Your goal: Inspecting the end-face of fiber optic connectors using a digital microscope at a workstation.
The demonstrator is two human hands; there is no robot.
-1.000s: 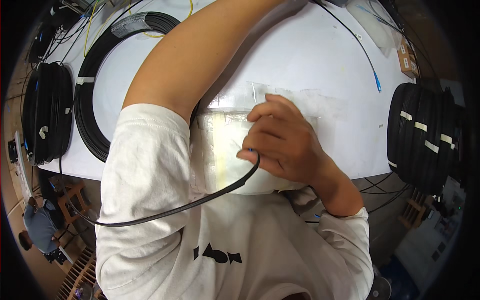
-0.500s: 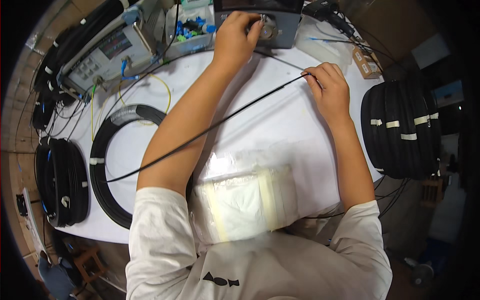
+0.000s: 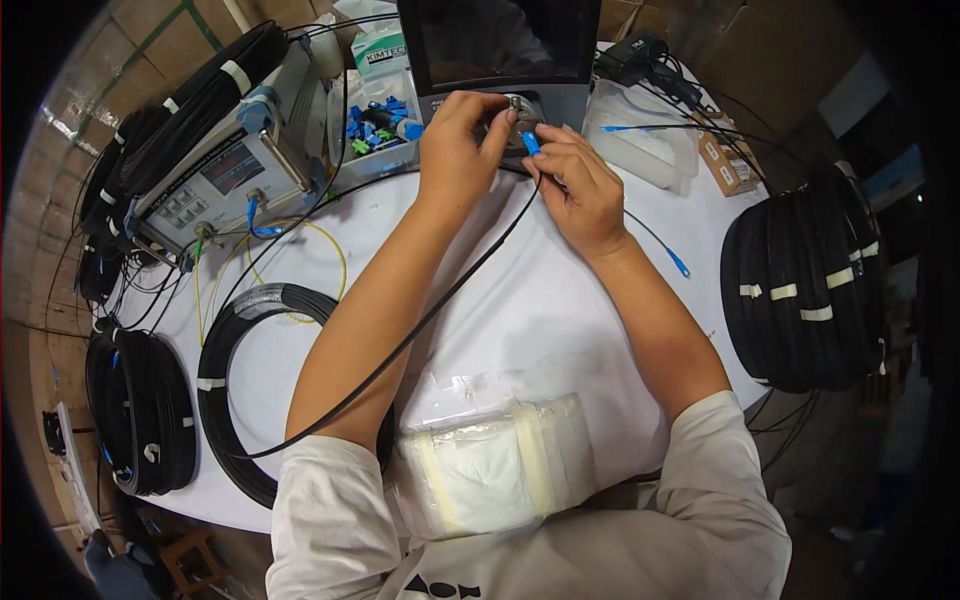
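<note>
1. We see bright, even light from overhead on the white table (image 3: 560,300).
2. Shadows under our forearms are soft and faint.
3. The dark screen (image 3: 505,40) shows a dull reflection.
4. Fisheye bending warps the rim; corners go black.

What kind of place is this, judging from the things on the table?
Probably a fibre-optic cable testing bench: coils of black cable lie around the white table, a grey test instrument stands at the left, and both hands hold a blue connector.

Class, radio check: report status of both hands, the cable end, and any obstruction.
Left hand on round metal port of grey screen unit. Right hand pinching blue connector of thin black cable at port. Nothing between.
</note>
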